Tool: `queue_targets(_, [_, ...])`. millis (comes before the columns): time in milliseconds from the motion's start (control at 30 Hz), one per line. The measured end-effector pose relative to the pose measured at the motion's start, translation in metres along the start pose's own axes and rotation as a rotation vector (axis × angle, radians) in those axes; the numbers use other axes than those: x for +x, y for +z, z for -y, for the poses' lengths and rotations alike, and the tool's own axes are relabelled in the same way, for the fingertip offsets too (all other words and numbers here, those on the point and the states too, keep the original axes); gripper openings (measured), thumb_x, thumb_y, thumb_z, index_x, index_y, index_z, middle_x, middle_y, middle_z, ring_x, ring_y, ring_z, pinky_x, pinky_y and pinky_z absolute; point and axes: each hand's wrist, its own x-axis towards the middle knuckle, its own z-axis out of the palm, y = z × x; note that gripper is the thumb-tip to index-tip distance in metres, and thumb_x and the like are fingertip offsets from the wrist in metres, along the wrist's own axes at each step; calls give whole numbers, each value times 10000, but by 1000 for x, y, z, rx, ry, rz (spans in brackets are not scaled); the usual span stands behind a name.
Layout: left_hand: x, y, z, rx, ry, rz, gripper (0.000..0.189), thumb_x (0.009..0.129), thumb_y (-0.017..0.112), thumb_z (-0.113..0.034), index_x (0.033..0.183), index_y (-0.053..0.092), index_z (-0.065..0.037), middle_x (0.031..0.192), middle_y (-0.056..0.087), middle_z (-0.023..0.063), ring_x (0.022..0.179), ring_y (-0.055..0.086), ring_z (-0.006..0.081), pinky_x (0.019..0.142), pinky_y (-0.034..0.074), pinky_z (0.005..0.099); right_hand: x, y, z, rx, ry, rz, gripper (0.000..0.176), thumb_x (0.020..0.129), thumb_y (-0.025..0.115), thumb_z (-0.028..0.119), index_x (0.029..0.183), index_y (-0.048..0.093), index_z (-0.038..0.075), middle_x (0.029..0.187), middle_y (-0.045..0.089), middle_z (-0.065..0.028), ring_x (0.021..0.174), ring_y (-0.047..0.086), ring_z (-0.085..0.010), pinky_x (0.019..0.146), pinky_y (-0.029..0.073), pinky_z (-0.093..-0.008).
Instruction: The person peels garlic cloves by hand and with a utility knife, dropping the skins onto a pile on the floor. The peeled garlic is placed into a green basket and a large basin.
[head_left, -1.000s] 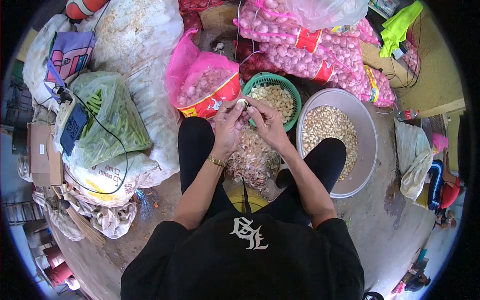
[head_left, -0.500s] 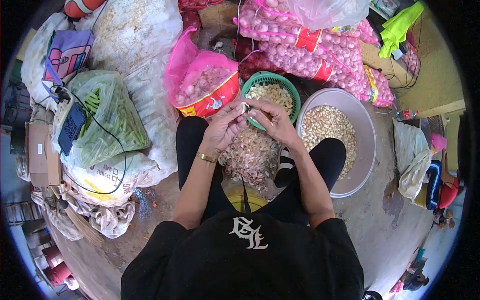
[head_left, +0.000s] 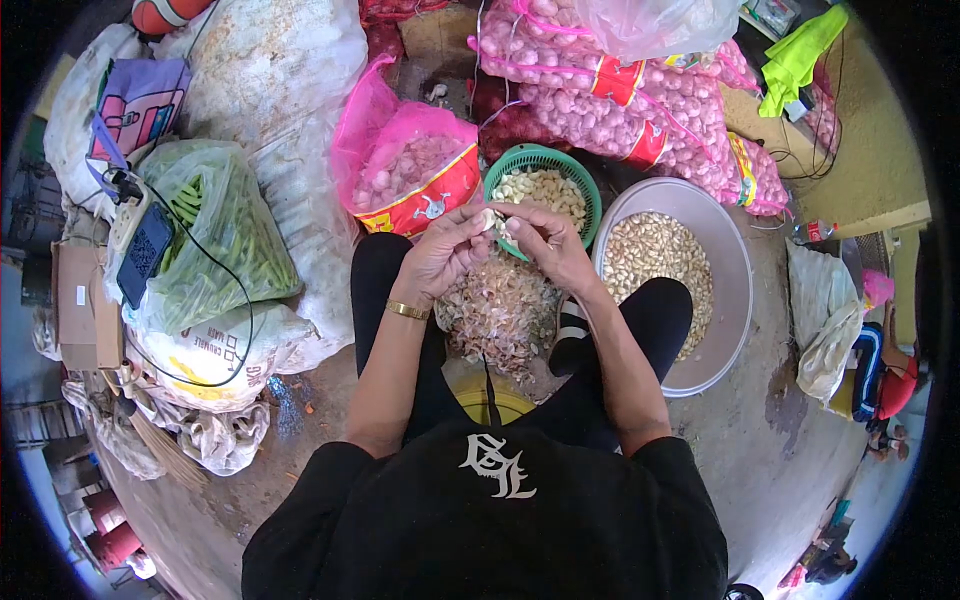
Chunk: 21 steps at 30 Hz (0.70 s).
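- My left hand [head_left: 447,252] pinches a pale garlic clove [head_left: 488,220] between thumb and fingers, just over the near left edge of the green basket [head_left: 595,208].
- My right hand [head_left: 553,250] comes in over the near side of the green basket, its fingers curled and their tips close up against the clove; I cannot tell whether they grip something small there.
- The green basket itself has slotted sides and holds peeled cloves [head_left: 560,193], pale cream in colour.
- Nearer to me than the green basket, a heap of papery skins [head_left: 500,320] lies between my legs, below my hands.
- To the right of the green basket sits a wide pale tub [head_left: 735,270], partly filled with cloves [head_left: 650,250] that look white and brownish; my right knee is beside it.
- To the left of the green basket stands an open pink mesh bag [head_left: 358,130] with garlic bulbs in it and a red and yellow label on its front.
- Beyond the green basket and off to its right, full mesh sacks of garlic [head_left: 680,115] lie piled up.
- Well to the left of the green basket, a clear plastic bag [head_left: 262,250] holds long green pods [head_left: 187,203].
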Motion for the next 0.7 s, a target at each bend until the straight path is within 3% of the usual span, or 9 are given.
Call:
queue_targets(67, [1,-1,-1,60,-2,0,285,930,589,-79,1193,549,24,865,605,39,731,605,78,638,546,177,-4,-3,6,278,416,30,264,966,562,207,1166,662,65,799,576,11,606,431,-45,530,341,-204])
queue_targets(133, [2,-4,-2,121,-7,1,299,931,588,-84,1206,544,26,865,608,39,729,609,77,641,551,180,-6,-2,8,339,431,17,282,968,558,252,1163,664,77,772,561,24,576,399,-28,501,303,-194])
queue_targets(200, [4,-9,0,88,-7,47,248,942,563,-85,1167,551,17,1056,634,105,879,661,132,756,587,224,-7,-1,10,401,445,3,302,971,555,296,1160,665,88,746,545,37,546,366,-12,473,266,-184])
queue_targets(267, [7,-12,2,42,0,88,256,943,562,-89,1178,542,10,1056,635,105,890,662,139,773,587,234,-6,-1,13,533,619,-61,345,961,558,370,1130,670,91,713,516,64,548,369,-12,467,264,-180])
queue_targets(333, [9,-9,6,-3,8,129,265,944,561,-94,1189,534,4,1056,635,105,902,663,147,790,587,243,-7,-1,6,530,619,-64,368,961,556,366,1178,632,79,739,501,60,541,378,-13,456,256,-170])
queue_targets(400, [9,-5,12,45,68,-79,279,938,585,-119,1197,546,-23,912,616,21,806,634,97,721,579,221,-7,0,0,527,618,-63,398,961,553,362,1226,594,68,765,487,56,534,388,-14,445,248,-159])
queue_targets(500, [10,-7,15,24,86,-82,278,946,572,-124,1206,537,-33,964,616,24,848,639,111,776,580,252,-8,1,-2,406,626,-81,409,960,555,362,1237,581,63,771,489,56,532,385,-13,438,241,-162])
queue_targets(700, [12,-9,13,32,20,14,300,960,534,-102,1245,507,-11,1004,617,60,887,653,153,832,581,308,-6,-1,2,507,670,-112,323,939,578,408,1061,653,118,695,491,79,534,370,-16,449,232,-179])
